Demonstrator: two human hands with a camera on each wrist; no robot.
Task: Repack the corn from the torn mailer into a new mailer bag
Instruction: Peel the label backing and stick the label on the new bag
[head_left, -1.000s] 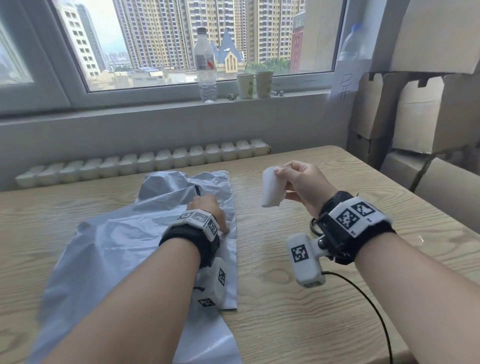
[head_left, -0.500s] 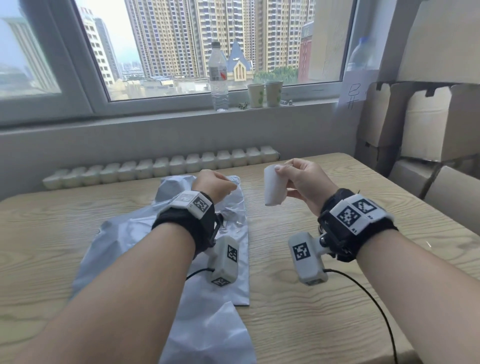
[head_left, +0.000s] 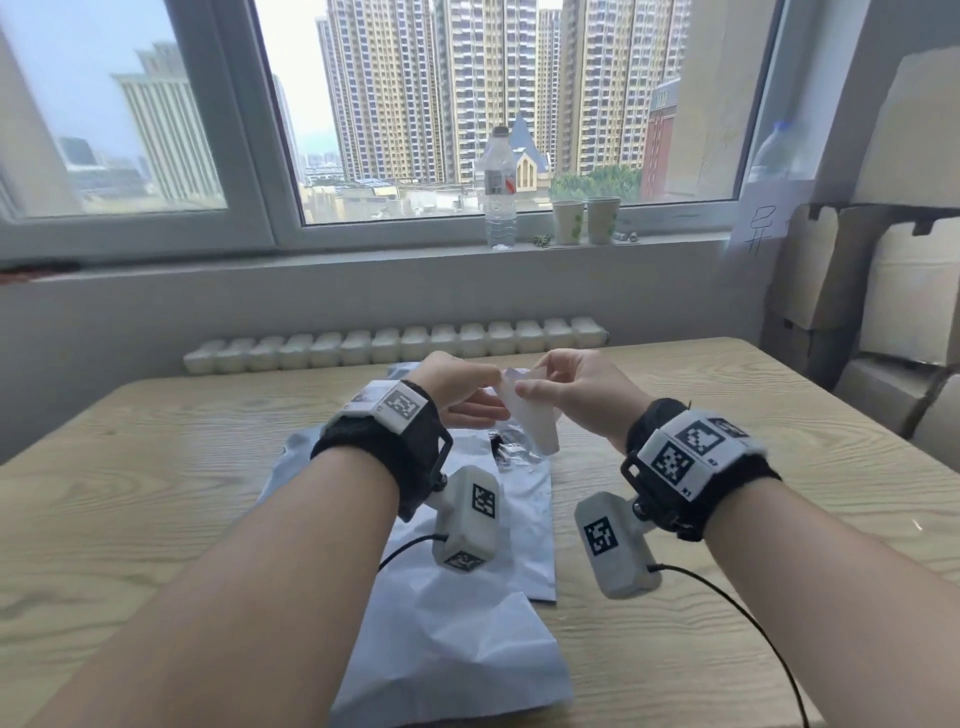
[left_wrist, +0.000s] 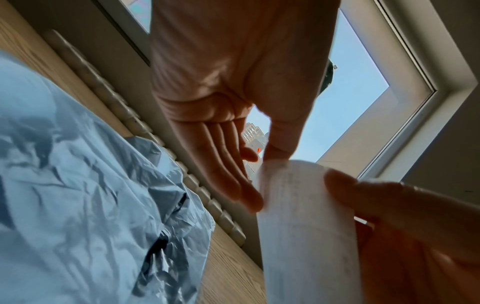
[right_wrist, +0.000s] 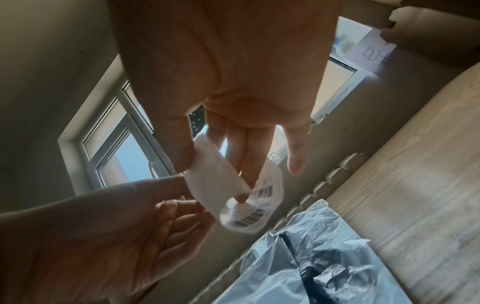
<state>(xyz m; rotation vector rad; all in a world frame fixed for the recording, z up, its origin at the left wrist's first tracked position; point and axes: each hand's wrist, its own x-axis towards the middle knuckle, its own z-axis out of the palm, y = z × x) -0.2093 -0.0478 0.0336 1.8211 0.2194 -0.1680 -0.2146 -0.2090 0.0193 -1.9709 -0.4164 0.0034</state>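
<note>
No corn in sight from any angle, so I cannot say whether it sits inside one of the bags or not. What I do have is the label (head_left: 535, 415), a curled white slip with barcodes printed on it, up in the air above the bench (head_left: 156, 467). My right hand (head_left: 576, 395) is grasping it, thumb on one face and fingers behind. And here comes the change: a second ago my left hand (head_left: 457, 384) was down flat on the grey mailer (head_left: 519, 525), and now it is up at the label, fingers stretched nearly straight with the tips against its edge and the thumb at the top corner. It is touching, not clamping, as far as I can see. The mailer lies released on the bench under my wrists, with a ragged dark opening (head_left: 511, 449) at its far end, and a crumpled mailer (head_left: 467, 649) overlaps it nearer to me. Nothing pins either bag now. My read is that the bagging part is set aside and I am on to the label, probably peeling it to stick it on. The thin curl could fold onto itself if I pull unevenly. Beyond it all, a water bottle (head_left: 500, 187) and two paper cups (head_left: 584, 221) stand on the windowsill.
</note>
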